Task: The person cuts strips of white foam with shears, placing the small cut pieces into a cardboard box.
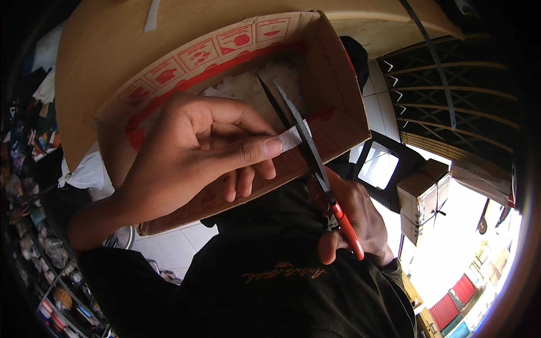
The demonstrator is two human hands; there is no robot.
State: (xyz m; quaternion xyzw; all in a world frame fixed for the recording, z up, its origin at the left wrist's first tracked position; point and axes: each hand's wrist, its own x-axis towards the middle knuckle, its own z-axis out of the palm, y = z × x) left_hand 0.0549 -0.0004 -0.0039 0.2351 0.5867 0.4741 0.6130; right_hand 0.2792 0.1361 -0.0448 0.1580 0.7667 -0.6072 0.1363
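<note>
My left hand (194,146) pinches a short white strip (292,138) between thumb and forefinger, above a cardboard box. The strip's far end lies between the blades of a pair of scissors (307,138) with red handles. My right hand (355,217) grips those handles; its fingers are partly hidden behind them. The blades are slightly apart at the tips and point away from me. Inside the open cardboard box (338,73), printed in red, lie many small white pieces (267,84) in a heap. My left hand hides part of the box's inside.
The box rests against a tan table (84,84), where another white strip (151,16) lies at the far edge. Crowded shelves (34,225) stand at the left. A tied carton (422,194) and a folding metal gate (451,96) are at the right.
</note>
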